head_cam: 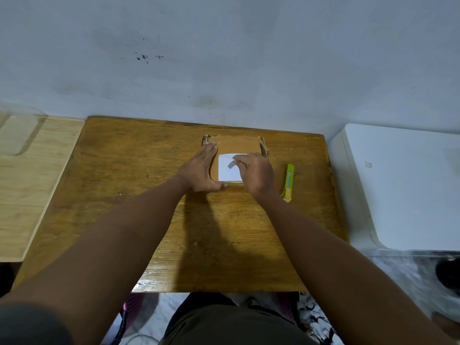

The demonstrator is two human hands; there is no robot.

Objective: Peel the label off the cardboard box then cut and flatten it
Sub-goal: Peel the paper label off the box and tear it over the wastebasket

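A small brown cardboard box lies on the far middle of the wooden table. A white label is stuck on its top face. My left hand rests flat on the box's left side, fingers together and pointing away from me. My right hand is over the label's right part, its fingertips pinching a lifted, curled corner of the label. A yellow-green utility knife lies on the table just right of my right hand.
A pale wooden board adjoins the table on the left. A white appliance stands close on the right. The wall rises directly behind the table.
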